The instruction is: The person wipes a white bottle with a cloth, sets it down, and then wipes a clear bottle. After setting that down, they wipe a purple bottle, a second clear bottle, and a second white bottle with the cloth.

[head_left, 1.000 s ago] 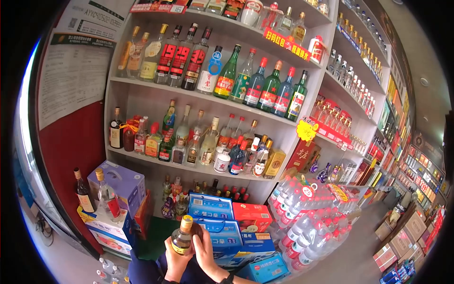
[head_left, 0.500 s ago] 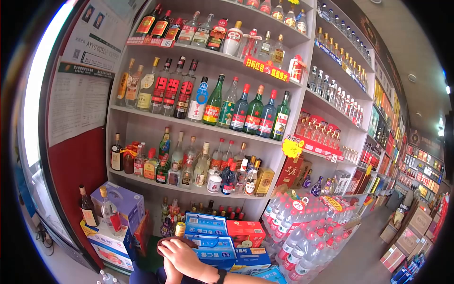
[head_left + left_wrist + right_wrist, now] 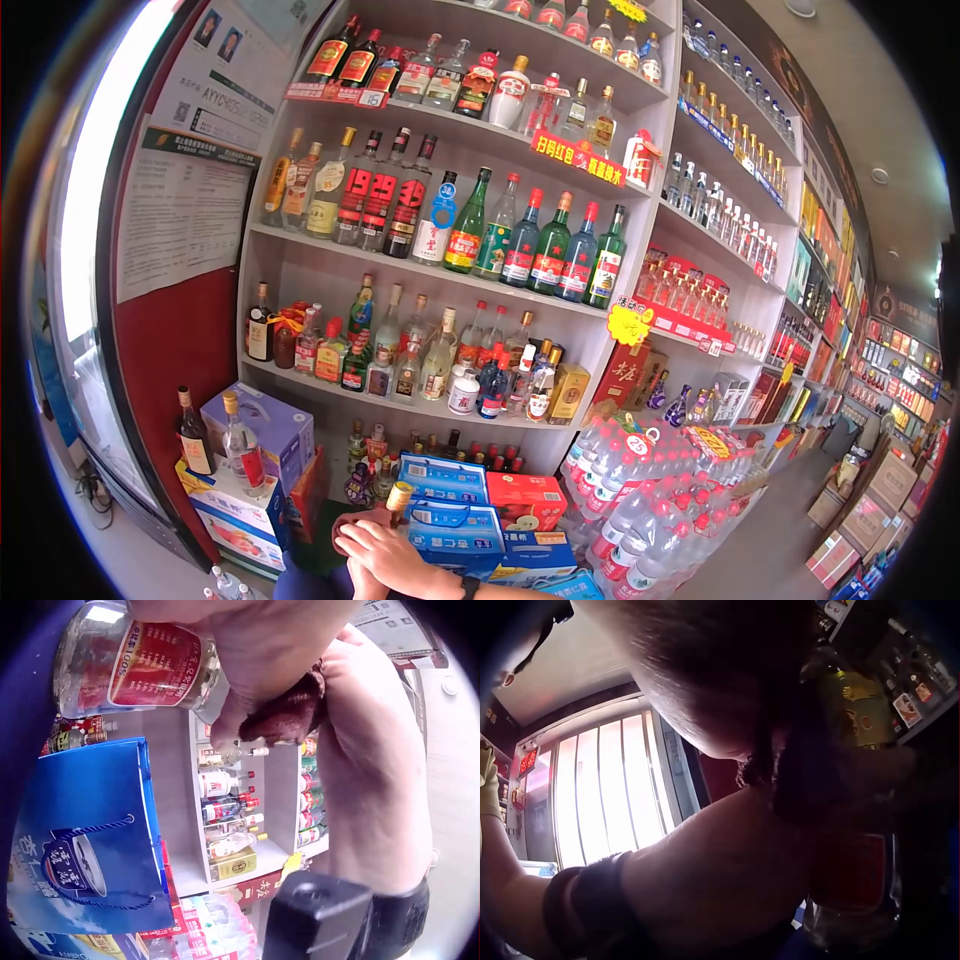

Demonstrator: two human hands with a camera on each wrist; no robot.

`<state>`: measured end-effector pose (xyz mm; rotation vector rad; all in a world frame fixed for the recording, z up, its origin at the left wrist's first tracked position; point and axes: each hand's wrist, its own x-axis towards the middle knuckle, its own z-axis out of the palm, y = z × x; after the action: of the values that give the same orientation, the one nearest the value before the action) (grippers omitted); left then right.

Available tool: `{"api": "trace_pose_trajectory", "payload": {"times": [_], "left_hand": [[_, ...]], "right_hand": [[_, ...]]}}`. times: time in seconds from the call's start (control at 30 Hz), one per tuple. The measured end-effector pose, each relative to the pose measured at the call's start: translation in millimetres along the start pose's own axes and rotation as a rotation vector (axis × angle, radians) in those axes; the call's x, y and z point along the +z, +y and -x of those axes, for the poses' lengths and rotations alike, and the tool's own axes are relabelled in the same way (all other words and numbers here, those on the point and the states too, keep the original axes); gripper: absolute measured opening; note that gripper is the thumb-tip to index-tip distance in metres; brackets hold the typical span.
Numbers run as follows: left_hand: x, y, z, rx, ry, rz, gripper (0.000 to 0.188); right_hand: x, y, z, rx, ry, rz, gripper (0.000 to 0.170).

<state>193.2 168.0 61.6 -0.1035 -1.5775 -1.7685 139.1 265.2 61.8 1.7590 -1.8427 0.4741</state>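
Note:
A clear glass bottle (image 3: 86, 682) with a red back label and a gold cap is tilted in front of the body. In the left wrist view my left hand (image 3: 277, 645) grips it round the body. Only its neck and gold cap show above the hands in the head view. My right hand (image 3: 395, 555) lies across the left one, holding a dark brown cloth (image 3: 348, 527) against the bottle. Between the two hands the cloth bunches up in the left wrist view. The right wrist view is dark, with the bottle's gold front label (image 3: 862, 712) visible.
Blue gift boxes (image 3: 450, 525) and a red box (image 3: 525, 500) stand just beyond the hands. Packs of water bottles (image 3: 640, 500) are stacked to the right. Two bottles stand on a carton (image 3: 235, 525) at left. Shelves (image 3: 440, 275) of liquor bottles rise behind.
My right hand has brought the cloth from the bottle's right side round over its front, covering most of it. The head view has tilted upward, then shifted slightly.

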Motion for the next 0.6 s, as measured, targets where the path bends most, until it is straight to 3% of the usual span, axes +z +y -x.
{"api": "trace_pose_trajectory", "payload": {"times": [0.07,0.13,0.17,0.2,0.33,0.4,0.43,0.5,0.53,0.57,0.6], "left_hand": [[20,-5,10,0.039,0.051,0.091,0.041],[29,-25,20,0.105,0.112,0.126,0.041],[12,-50,16,0.262,0.039,-0.525,0.041],[9,-75,31,0.189,0.241,-0.356,0.044],[8,-81,37,0.014,0.239,-0.414,0.053],[11,-74,39,-0.099,0.255,-0.387,0.066],[13,-70,38,-0.118,0.278,-0.297,0.076],[10,-71,36,-0.178,0.328,-0.292,0.078],[9,-77,34,-0.163,0.368,-0.309,0.075],[4,-70,34,-0.186,0.351,-0.321,0.075],[1,-64,36,-0.208,0.326,-0.325,0.074]], "right_hand": [[-9,1,8,-0.002,-0.032,-0.041,0.039],[-21,3,12,-0.022,0.063,-0.142,0.039],[-21,3,15,0.003,0.066,-0.133,0.039],[-19,6,21,0.004,0.065,-0.135,0.039],[-30,11,29,0.087,0.158,-0.177,0.033],[-40,8,26,0.080,0.219,-0.232,0.025],[-19,18,44,0.138,0.232,-0.236,0.028],[0,32,60,0.424,0.130,-0.560,0.027],[-6,34,52,0.389,0.190,-0.640,0.030],[-3,45,54,0.320,0.222,-0.434,0.024],[-7,38,58,0.884,0.137,-0.895,0.016]]}}
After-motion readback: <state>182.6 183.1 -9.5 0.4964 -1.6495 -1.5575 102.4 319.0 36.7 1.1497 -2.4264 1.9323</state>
